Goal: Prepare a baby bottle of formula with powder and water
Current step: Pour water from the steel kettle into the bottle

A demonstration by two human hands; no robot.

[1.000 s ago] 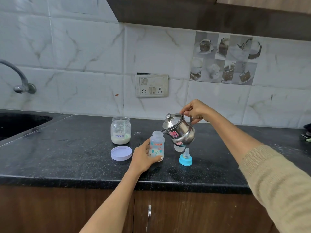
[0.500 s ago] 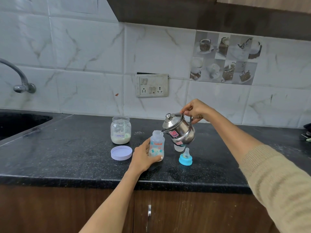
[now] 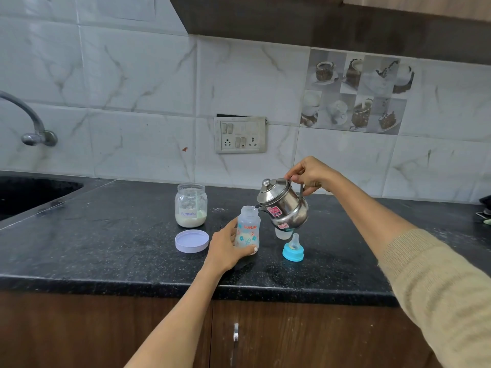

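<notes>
Change: almost nothing has moved since the earlier frames; both hands keep their places and the kettle's tilt looks the same
Baby bottle (image 3: 248, 229): upright and uncapped on the bench, near the front edge and about midway along it; long axis vertical, open mouth on top; contents look pale, level hard to read
Left hand (image 3: 228, 247): wrapped around the bottle's lower left side, thumb across the front near the base; it steadies the bottle and is the nearer hand
Steel kettle (image 3: 283, 205): held in the air just right of the bottle, tipped left so its spout meets the bottle's mouth; lid on; no stream of water can be made out
Right hand (image 3: 312, 174): closed on the kettle's handle from above and behind, fingers curled
Key relation: spout sits at the rim from the right and slightly above; my judgement is that pouring depends on the mouth staying under the spout
Teat with blue ring (image 3: 293, 249): stands on the bench just right of the bottle, below the kettle
Clear cap (image 3: 282, 234): partly hidden behind the teat, under the kettle
Formula jar (image 3: 190, 205): open, behind and left of the bottle; its white lid (image 3: 191, 241) lies flat in front of it
Obstruction: nothing stands between spout and mouth
</notes>
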